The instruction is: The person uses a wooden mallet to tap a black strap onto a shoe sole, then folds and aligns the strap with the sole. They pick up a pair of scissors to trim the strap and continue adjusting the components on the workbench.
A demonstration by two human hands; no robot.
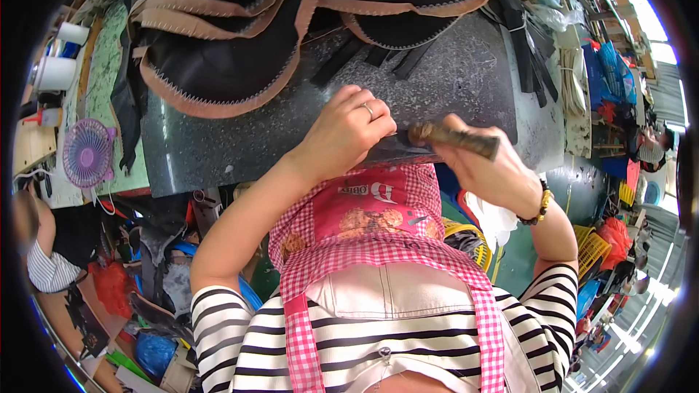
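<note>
At the near edge of the dark, speckled work surface (pixel 459 80), my left hand (pixel 349 125) is closed, fingertips pressed together; what they hold is hidden. My right hand (pixel 484 167), slightly blurred, is wrapped round a worn brown tool handle (pixel 455 138). The handle lies sideways, one end close to my left fingertips, and its working end cannot be made out. Something dark lies between the hands at the edge. Beyond them, black leather-like pieces (pixel 226 65) with tan borders and zigzag stitching are piled. Short black strips (pixel 378 54) stick out from under the pile.
A bundle of long black strips (pixel 530 51) hangs at the surface's right side. A purple fan (pixel 88 151) stands on the left, near white thread spools (pixel 57 73). Yellow baskets (pixel 590 247) are on the right. Another person's striped sleeve (pixel 51 268) shows at far left.
</note>
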